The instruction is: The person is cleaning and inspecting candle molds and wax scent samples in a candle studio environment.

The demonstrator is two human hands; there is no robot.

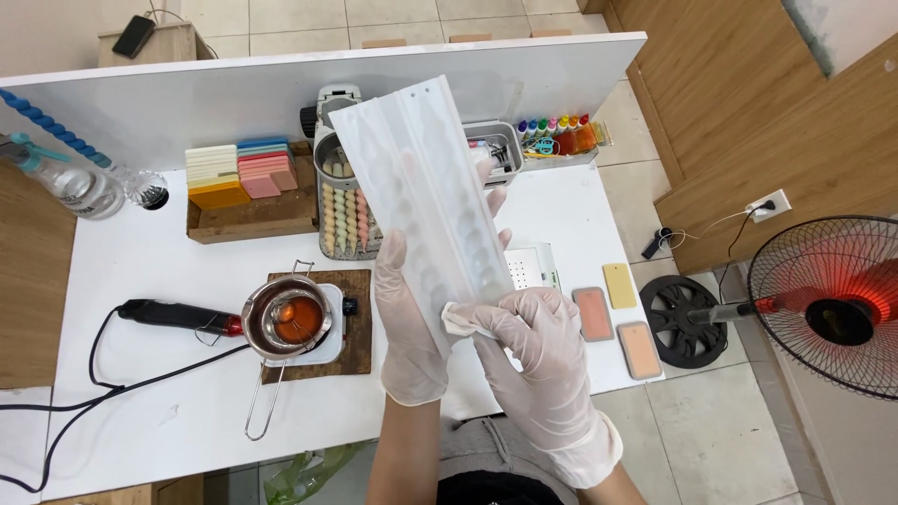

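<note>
A long translucent white mould half [421, 187], with a row of rounded hollows down its middle, is held up tilted over the white table [168, 374]. My left hand [407, 327], in a thin white glove, grips the mould's lower left edge from behind. My right hand [538, 360], also gloved, pinches a small white wipe [460, 320] against the mould's lower end.
A metal pot of orange liquid [292, 320] sits on a small white heater, a black heat gun [178, 316] to its left. Coloured blocks [238, 173], a rack of pastel twisted candles [344, 220], dye bottles [559, 136] and a spray bottle [65, 182] stand behind. A fan [828, 304] stands at right.
</note>
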